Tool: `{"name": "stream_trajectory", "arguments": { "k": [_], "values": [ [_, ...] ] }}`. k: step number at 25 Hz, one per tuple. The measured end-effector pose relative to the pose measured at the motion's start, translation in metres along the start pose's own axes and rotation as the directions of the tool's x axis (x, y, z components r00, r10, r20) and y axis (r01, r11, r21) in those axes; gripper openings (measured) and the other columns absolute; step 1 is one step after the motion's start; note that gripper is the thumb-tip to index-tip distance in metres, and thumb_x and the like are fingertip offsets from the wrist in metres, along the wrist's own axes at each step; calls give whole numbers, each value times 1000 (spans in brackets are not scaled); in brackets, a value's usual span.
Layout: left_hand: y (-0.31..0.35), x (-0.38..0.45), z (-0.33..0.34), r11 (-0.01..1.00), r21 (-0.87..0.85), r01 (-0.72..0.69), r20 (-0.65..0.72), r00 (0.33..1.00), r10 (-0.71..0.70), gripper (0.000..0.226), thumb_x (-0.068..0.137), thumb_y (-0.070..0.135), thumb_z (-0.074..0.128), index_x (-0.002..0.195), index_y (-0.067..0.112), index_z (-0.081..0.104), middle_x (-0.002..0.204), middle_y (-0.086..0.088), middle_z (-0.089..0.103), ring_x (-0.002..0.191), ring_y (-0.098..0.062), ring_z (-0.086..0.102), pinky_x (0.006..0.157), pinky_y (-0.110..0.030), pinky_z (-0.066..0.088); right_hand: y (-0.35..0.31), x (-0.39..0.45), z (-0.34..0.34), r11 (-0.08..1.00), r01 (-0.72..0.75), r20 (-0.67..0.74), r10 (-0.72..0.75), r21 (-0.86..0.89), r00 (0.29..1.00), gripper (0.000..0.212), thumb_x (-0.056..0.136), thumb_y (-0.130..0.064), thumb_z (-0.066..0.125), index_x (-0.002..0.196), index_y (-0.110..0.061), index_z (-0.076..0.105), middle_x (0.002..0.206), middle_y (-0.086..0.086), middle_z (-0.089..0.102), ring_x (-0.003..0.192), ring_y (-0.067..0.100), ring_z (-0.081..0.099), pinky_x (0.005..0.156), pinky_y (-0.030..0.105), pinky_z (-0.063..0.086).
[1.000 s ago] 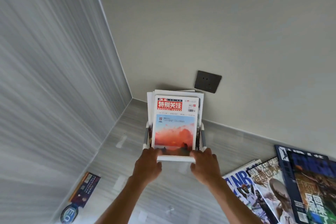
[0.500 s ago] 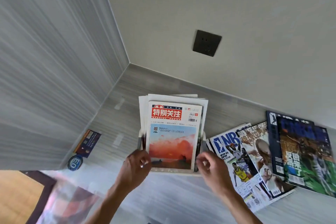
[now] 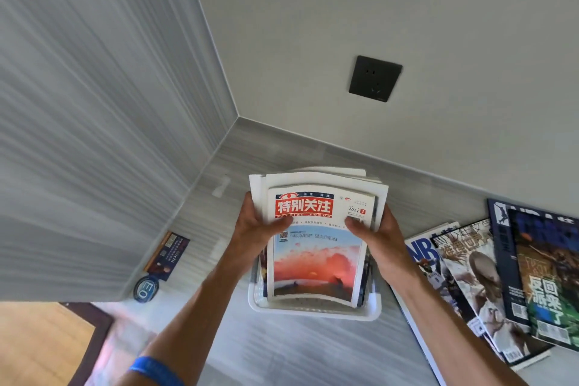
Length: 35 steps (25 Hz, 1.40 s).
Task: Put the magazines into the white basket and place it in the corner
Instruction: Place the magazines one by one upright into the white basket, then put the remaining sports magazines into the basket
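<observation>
A white basket (image 3: 316, 313) sits on the grey surface, a short way out from the corner (image 3: 236, 118). A stack of magazines (image 3: 319, 247) stands upright in it, the front one with a red title block and a sunset picture. My left hand (image 3: 255, 226) grips the stack's left edge near the top, thumb on the cover. My right hand (image 3: 374, 229) grips the right edge the same way. Several more magazines (image 3: 488, 279) lie fanned out flat to the right of the basket.
Two walls meet at the corner behind the basket; a dark wall socket (image 3: 375, 78) is on the right wall. A small dark card (image 3: 167, 255) and a round blue badge (image 3: 145, 289) lie by the left wall. A wooden floor (image 3: 40, 345) shows at lower left.
My hands have moved from the basket's front rim up to the sides of the magazine stack. The view has dropped, so the basket and the corner appear nearer and lower.
</observation>
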State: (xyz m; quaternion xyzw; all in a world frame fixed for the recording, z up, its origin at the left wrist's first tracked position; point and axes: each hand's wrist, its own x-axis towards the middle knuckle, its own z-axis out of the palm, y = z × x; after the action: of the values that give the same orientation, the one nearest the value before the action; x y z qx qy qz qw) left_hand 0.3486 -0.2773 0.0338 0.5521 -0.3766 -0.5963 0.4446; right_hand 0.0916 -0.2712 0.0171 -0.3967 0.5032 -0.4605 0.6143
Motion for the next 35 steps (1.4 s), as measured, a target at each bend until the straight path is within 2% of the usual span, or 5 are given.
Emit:
{"name": "stream_trajectory", "arguments": {
  "k": [13, 21, 24, 27, 35],
  "values": [
    [-7, -7, 13, 984, 142, -104, 23, 995, 102, 51, 81, 19, 76, 121, 28, 46, 111, 2, 70, 102, -20, 70, 73, -37, 62, -9, 3, 9, 1000, 23, -14, -23, -5, 1000, 42, 79, -22, 79, 118, -20, 61, 110, 3, 75, 101, 23, 71, 73, 31, 61],
    [-21, -3, -5, 773, 621, 129, -206, 979, 2, 64, 71, 45, 79, 124, 22, 52, 121, 0, 64, 108, -21, 63, 89, -44, 56, -6, 1, 6, 834, -27, -99, -34, -551, 994, 46, 82, -32, 75, 121, -19, 54, 107, -14, 67, 94, -6, 63, 79, 12, 50],
    [-36, -32, -27, 809, 456, 370, -258, 925, -278, 68, 74, 30, 78, 133, 24, 46, 119, -2, 63, 100, -22, 64, 87, -43, 56, 7, -30, -20, 710, -302, -224, 205, -636, 953, 55, 82, -33, 74, 128, -19, 47, 115, -7, 60, 91, 8, 64, 76, 31, 56],
    [-68, -80, -31, 815, 412, 408, -198, 913, -357, 52, 74, 0, 54, 116, 29, 59, 106, -6, 68, 92, -25, 66, 72, -47, 62, 44, -79, -21, 619, -621, -202, 611, -481, 766, 42, 90, -9, 62, 130, -14, 48, 117, 14, 62, 80, 22, 70, 67, 38, 62],
    [-42, -2, -6, 936, 194, 293, -186, 948, -258, 46, 88, -3, 53, 100, 40, 62, 99, 6, 68, 86, -15, 69, 58, -38, 62, 31, -30, -7, 898, -435, -258, 436, 62, 862, 31, 92, 2, 58, 105, -26, 60, 98, 2, 70, 88, 26, 70, 74, 37, 59]
  ]
}}
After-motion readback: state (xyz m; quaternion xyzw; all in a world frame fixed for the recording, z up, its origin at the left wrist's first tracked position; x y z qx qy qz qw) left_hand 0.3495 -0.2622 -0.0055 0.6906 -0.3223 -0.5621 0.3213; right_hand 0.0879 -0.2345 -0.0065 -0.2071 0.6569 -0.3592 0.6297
